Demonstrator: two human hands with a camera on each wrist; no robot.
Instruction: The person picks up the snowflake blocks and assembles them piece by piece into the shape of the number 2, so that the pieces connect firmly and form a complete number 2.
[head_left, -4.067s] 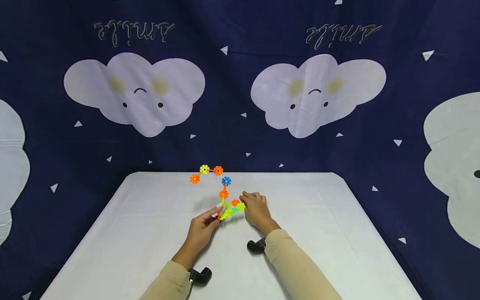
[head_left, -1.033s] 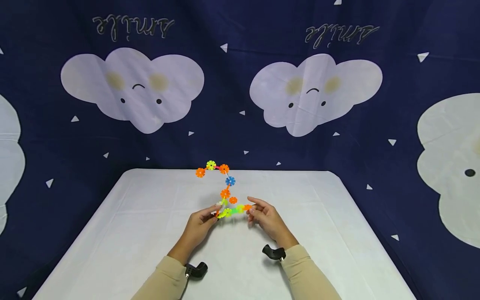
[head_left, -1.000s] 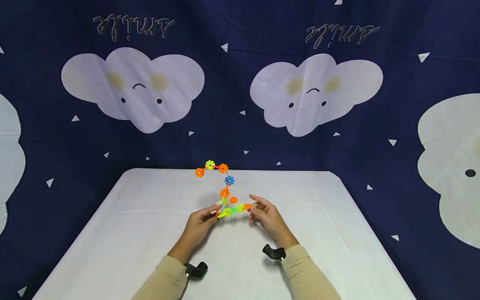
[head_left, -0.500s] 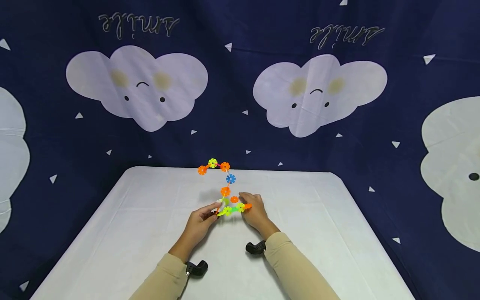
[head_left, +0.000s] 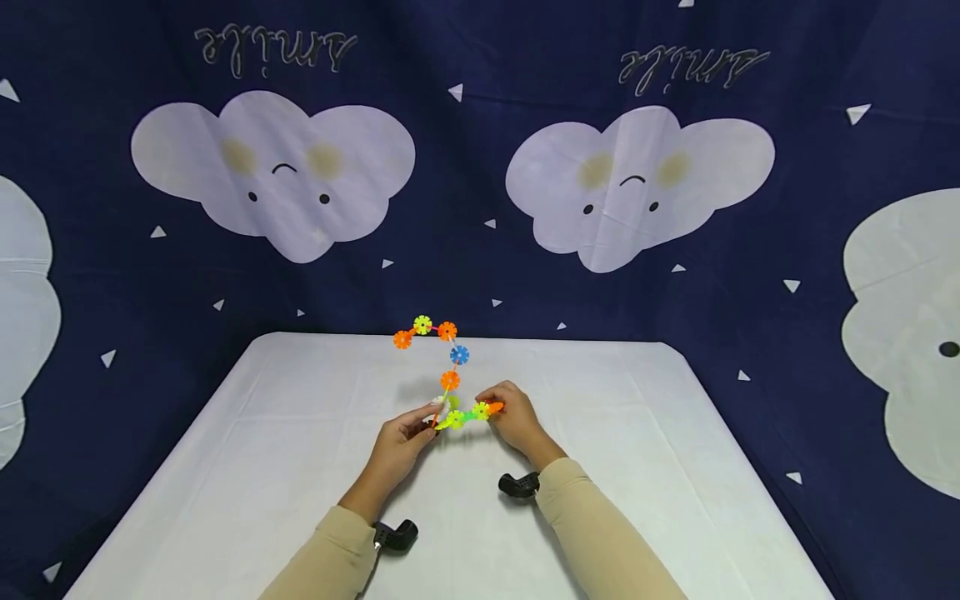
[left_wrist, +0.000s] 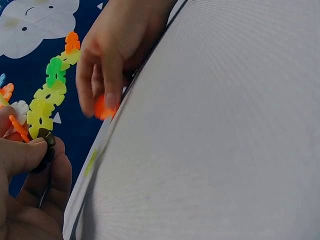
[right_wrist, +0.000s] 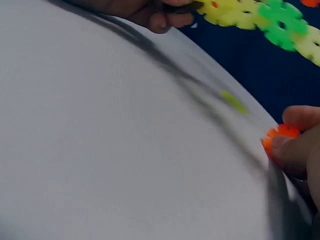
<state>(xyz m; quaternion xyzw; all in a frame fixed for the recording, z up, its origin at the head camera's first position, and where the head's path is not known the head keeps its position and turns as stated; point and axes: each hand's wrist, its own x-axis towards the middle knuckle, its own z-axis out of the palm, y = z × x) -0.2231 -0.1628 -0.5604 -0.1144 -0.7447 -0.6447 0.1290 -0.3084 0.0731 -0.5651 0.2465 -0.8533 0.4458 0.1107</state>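
Note:
A chain of notched plastic snowflake discs is held up over the table in the head view, in orange, yellow, blue, white and green. Its curved upper part includes a blue disc [head_left: 459,355]; its lower branch runs right through a green disc [left_wrist: 55,72] to an orange end disc [left_wrist: 72,43]. My left hand [head_left: 397,450] pinches the chain near its base, by a white disc [left_wrist: 21,111] and a black disc [left_wrist: 47,150]. My right hand [head_left: 519,421] pinches a separate orange disc [right_wrist: 283,138] between thumb and finger, low at the table surface, below the branch's end.
A yellow-green disc [right_wrist: 234,101] lies on the white tabletop [head_left: 600,467] behind the chain. A dark blue curtain [head_left: 465,167] with printed clouds hangs behind the table's far edge. Black wrist cameras [head_left: 519,485] sit at both sleeves.
The loose orange disc that lay on the table behind the branch is now in my right hand, which earlier was at the branch's end disc. My left hand keeps its grip on the chain.

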